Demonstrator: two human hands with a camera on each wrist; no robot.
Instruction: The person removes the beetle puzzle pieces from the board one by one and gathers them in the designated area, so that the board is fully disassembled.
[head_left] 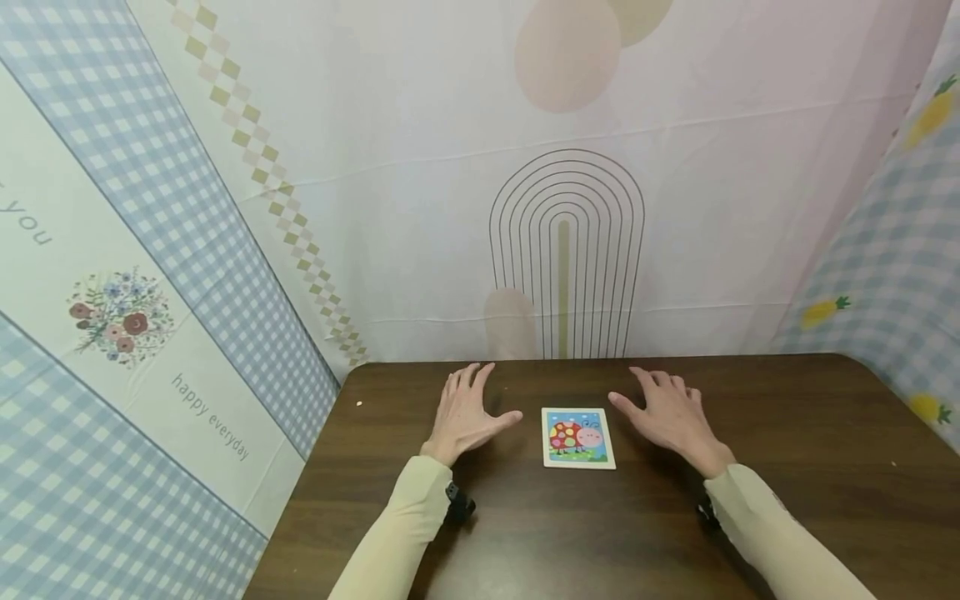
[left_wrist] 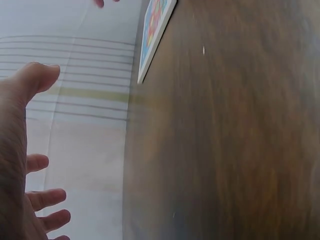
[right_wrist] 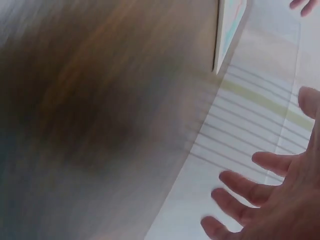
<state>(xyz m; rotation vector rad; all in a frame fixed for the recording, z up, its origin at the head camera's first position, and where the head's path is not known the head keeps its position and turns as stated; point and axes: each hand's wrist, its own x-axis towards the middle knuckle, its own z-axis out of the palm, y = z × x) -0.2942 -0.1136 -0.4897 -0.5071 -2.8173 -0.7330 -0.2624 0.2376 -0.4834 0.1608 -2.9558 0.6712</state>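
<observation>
A square picture board (head_left: pixel 578 438) with a pale border lies flat on the brown table (head_left: pixel 585 542); its picture is a spotted ladybug with a pink face on blue and green. To its left is my left hand (head_left: pixel 467 417), fingers spread and thumb pointing toward the board, holding nothing. My right hand (head_left: pixel 670 417) is on the other side, likewise spread and apart from the board. The left wrist view has the board's edge (left_wrist: pixel 159 42) at the top, beyond the left thumb. In the right wrist view the board (right_wrist: pixel 229 30) stands at the upper edge, past the right fingers.
A white cloth backdrop (head_left: pixel 420 233) with printed arches hangs behind the table's far edge. Blue checked cloth (head_left: pixel 225 192) hangs at the left, and another checked cloth (head_left: pixel 892 275) with pineapples at the right. A small white speck (head_left: pixel 359 403) lies at the table's far left.
</observation>
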